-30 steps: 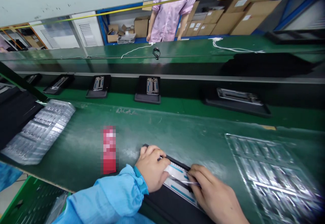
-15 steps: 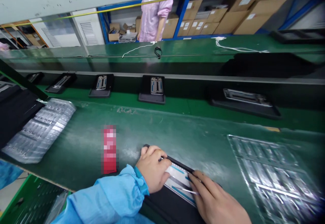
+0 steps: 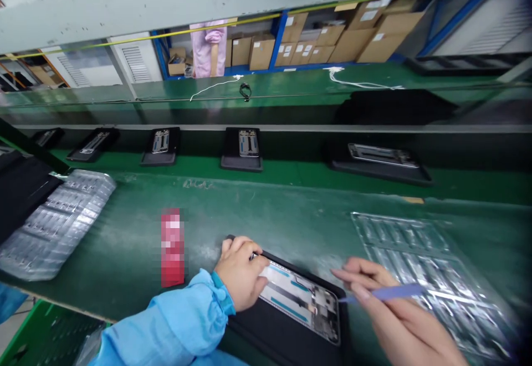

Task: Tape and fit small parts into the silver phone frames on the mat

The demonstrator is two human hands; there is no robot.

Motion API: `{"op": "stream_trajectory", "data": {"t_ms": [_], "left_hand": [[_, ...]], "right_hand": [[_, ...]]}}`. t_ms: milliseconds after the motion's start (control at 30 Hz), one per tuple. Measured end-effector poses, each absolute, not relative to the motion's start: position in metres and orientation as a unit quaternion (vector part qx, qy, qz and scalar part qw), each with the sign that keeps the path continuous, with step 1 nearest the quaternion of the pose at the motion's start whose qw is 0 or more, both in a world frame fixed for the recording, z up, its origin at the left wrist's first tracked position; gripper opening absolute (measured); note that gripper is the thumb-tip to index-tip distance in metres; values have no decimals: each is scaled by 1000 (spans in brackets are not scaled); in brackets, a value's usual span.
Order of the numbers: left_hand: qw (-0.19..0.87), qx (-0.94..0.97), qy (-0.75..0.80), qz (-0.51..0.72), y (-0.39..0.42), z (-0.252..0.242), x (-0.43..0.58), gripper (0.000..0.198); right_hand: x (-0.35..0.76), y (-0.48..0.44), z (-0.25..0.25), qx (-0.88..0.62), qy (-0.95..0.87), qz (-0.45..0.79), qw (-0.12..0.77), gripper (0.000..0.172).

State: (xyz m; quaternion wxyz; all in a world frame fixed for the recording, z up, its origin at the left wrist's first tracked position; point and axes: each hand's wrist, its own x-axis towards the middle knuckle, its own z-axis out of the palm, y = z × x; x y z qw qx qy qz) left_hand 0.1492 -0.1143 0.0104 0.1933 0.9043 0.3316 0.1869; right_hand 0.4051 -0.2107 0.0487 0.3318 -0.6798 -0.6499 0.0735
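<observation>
My left hand (image 3: 241, 274) is curled over the left end of a phone frame (image 3: 286, 295), gripping it against a black tray (image 3: 266, 330). The frame shows a pale metal back, blue strips and a board area at its right end. My right hand (image 3: 386, 294) is off the frame, just right of its end, pinching a slim purple tool (image 3: 401, 291). The tool's narrow tip points left, close to the frame's right edge; motion blurs it, and its exact kind is unclear.
A clear plastic blister tray (image 3: 428, 277) lies on the right, another (image 3: 70, 211) on the left. A pixelated red item (image 3: 172, 249) sits left of my hand. Beyond are black trays with phone frames (image 3: 248, 143). A person in pink (image 3: 208, 50) stands behind, near shelved cartons.
My right hand has lifted off the phone frame and moved right, uncovering its right end; the purple tool now shows. My left hand keeps its hold. The view has shifted slightly.
</observation>
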Motion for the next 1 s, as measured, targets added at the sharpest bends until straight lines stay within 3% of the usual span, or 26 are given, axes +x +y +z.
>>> {"op": "stream_trajectory", "data": {"t_ms": [100, 333, 800, 1000], "left_hand": [[199, 900, 338, 192, -115, 11, 149, 26], [193, 903, 335, 188, -115, 11, 150, 29], [190, 904, 331, 193, -116, 8, 149, 14], [197, 902, 328, 198, -117, 8, 150, 15]], "right_hand": [[396, -212, 39, -668, -645, 146, 342, 30], [378, -209, 20, -672, -645, 165, 323, 24], [378, -205, 9, -662, -672, 108, 315, 25], [376, -209, 20, -649, -677, 86, 336, 15]]}}
